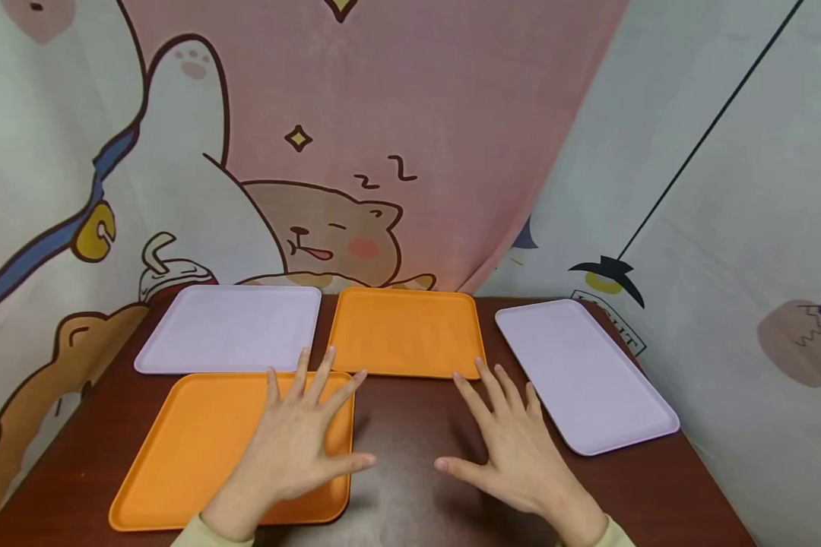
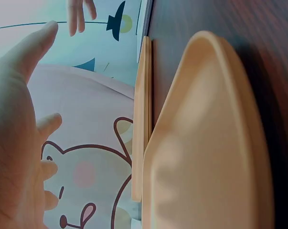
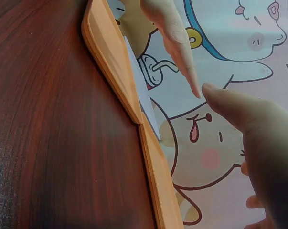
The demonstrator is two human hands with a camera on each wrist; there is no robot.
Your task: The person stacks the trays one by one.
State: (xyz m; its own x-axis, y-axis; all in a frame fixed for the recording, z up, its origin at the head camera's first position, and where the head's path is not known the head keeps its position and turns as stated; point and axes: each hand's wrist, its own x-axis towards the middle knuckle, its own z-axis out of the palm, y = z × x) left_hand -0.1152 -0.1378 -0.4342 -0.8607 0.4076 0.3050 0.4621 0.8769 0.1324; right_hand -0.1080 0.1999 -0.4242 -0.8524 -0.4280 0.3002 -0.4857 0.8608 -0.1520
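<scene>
Hovering with fingers spread and holding nothing, the left hand point(image 1: 294, 444) is lying over the near orange tray point(image 1: 191, 448) at the desk's point(image 1: 410, 448) front-left corner, the right hand point(image 1: 516, 448) over bare desk; any careless push is risking the tray sliding over the front edge.

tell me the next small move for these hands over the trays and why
Probably lower the left hand and grip the right edge of the near orange tray. Both hands hover open with fingers spread and hold nothing; the left is already over that tray, while the right hand is over bare table. The far orange tray and two lilac trays lie beyond.
</scene>
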